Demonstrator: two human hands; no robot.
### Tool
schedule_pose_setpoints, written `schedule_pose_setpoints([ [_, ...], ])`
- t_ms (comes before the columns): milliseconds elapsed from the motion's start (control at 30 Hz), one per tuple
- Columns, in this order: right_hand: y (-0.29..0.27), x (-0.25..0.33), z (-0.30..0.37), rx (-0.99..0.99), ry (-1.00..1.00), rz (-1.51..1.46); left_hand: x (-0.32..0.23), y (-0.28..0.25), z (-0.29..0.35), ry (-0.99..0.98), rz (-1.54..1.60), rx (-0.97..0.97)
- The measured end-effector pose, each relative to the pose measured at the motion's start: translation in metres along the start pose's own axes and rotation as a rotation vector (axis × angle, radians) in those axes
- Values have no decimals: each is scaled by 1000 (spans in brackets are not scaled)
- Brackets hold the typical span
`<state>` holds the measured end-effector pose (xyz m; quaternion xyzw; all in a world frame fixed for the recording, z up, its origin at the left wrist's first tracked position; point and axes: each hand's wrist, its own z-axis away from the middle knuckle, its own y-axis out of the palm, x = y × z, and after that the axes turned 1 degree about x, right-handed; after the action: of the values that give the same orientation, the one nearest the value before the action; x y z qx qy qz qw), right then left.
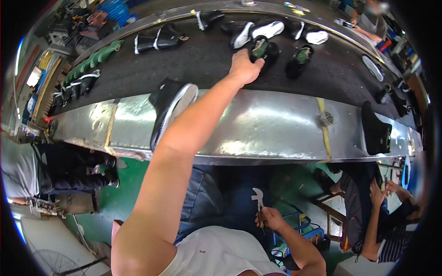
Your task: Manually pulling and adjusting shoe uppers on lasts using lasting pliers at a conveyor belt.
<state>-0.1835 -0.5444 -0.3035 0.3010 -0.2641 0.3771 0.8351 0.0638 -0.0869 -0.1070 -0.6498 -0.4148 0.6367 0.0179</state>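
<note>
My left hand [245, 67] reaches far out over the dark belt, its fingers around the near edge of a black shoe [273, 53] with a green last inside. Two shoes with white soles, among them an upturned one [268, 29], lie just beyond that hand. Low by my lap, my right hand [272, 219] is closed on the handle of pliers [258, 198], whose silver hooked jaws point up. Below my left forearm a black high-top shoe [166, 105] lies on its side on the metal ledge, partly covered by the arm.
Another black shoe [304, 61] with a green last stands right of the held one. A black boot [375, 131] lies on the ledge [271, 124] at right. Green lasts [94, 59] line the belt's far left. Co-workers sit at right [363, 202] and stand at left [27, 170].
</note>
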Motion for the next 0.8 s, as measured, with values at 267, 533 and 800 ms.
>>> schedule_pose_setpoints([
  [267,15,-5,11,-2,30,43,-4,-171,104,-416,-1012,393],
  [533,39,-41,38,-86,-41,44,68,-216,111,-424,-537,193],
  [800,44,-58,54,-225,-81,26,68,-234,298,-44,980,108],
])
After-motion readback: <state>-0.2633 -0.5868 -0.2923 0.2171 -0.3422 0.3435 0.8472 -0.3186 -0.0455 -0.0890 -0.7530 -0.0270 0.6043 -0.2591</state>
